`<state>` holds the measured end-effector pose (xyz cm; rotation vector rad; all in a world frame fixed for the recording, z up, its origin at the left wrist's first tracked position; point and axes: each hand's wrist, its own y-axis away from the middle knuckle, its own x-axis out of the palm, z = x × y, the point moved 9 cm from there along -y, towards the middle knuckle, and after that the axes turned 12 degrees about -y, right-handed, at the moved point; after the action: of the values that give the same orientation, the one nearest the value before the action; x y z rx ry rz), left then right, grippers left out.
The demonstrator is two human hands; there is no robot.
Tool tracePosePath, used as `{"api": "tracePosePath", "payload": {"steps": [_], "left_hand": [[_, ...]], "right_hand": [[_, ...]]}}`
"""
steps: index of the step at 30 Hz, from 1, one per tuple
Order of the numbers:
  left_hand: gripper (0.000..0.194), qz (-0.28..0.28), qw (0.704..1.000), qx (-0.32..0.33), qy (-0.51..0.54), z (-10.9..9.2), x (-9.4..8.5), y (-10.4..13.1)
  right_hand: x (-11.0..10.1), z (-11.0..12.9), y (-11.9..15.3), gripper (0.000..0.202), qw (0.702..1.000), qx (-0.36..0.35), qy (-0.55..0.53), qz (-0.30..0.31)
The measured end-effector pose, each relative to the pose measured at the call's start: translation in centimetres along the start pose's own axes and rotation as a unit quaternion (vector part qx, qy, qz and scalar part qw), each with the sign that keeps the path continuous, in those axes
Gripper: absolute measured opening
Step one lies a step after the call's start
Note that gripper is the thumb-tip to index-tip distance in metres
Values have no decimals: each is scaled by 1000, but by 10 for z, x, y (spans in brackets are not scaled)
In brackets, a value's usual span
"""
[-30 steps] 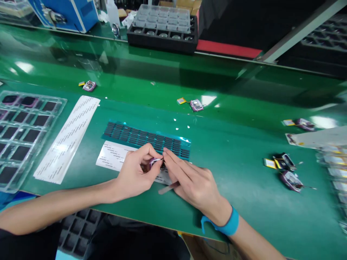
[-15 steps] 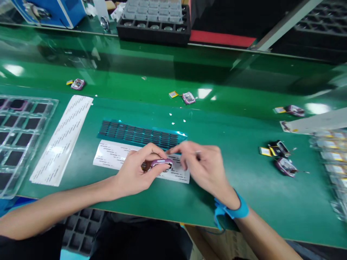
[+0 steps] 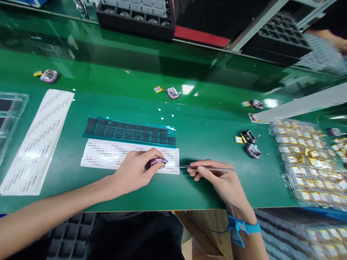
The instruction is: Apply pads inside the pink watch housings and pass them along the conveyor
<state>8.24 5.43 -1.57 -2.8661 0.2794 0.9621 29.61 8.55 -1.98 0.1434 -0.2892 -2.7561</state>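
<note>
My left hand (image 3: 137,167) is closed around a small purple watch case (image 3: 157,161), tilted up on its edge above a white printed adhesive sheet (image 3: 103,155). Fingers hide part of the case. To the right, my right hand (image 3: 214,175) grips a pair of thin metal tweezers (image 3: 206,168), their tips pointing left at the sheet's right end, apart from the case. A blue strap (image 3: 244,227) circles my right wrist. Just behind the white sheet lies a teal film (image 3: 130,132) with rows of small black strips.
A second white sheet (image 3: 38,144) lies left, beside a clear tray (image 3: 11,119). Opened watch cases with batteries (image 3: 172,93) (image 3: 49,76) (image 3: 253,151) rest farther back and right. A tray of batteries (image 3: 306,159) stands right, below a pale bar (image 3: 303,103).
My right hand has drawn away from the watch case to the right, and tweezers now show in it. The left hand still holds the case. The view has swung right.
</note>
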Motion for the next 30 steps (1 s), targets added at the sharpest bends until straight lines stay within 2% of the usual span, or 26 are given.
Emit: {"api": "tracePosePath", "payload": {"steps": [2, 4, 7, 13, 19, 22, 24, 28, 30], "left_hand": [[13, 7, 1000, -7, -8, 1, 2, 0], [12, 10, 1000, -13, -16, 2, 2, 1], [11, 4, 1000, -12, -25, 1, 0, 1], [10, -6, 999, 5, -45, -4, -3, 0], [8, -19, 998, 16, -61, -8, -4, 0], [8, -39, 997, 21, -65, -9, -5, 0], [9, -60, 997, 36, -45, -11, -8, 1], [12, -136, 983, 123, 18, -28, -28, 10], [12, -143, 981, 120, 60, -30, -35, 11]], "right_hand": [[0, -6, 0, 32, 998, 60, -5, -8], [1, -7, -1, 33, 996, 90, -8, -4], [5, -8, -5, 36, 994, 105, -22, 18], [10, -16, -6, 38, 988, 137, -64, 16], [10, -16, -8, 36, 983, 150, -84, 63], [6, -13, -13, 35, 984, 129, -103, 67], [6, -4, -20, 33, 987, 90, -119, 54], [22, 35, -35, 26, 989, -22, -137, 40], [37, 56, -41, 23, 986, -70, -142, 51]]}}
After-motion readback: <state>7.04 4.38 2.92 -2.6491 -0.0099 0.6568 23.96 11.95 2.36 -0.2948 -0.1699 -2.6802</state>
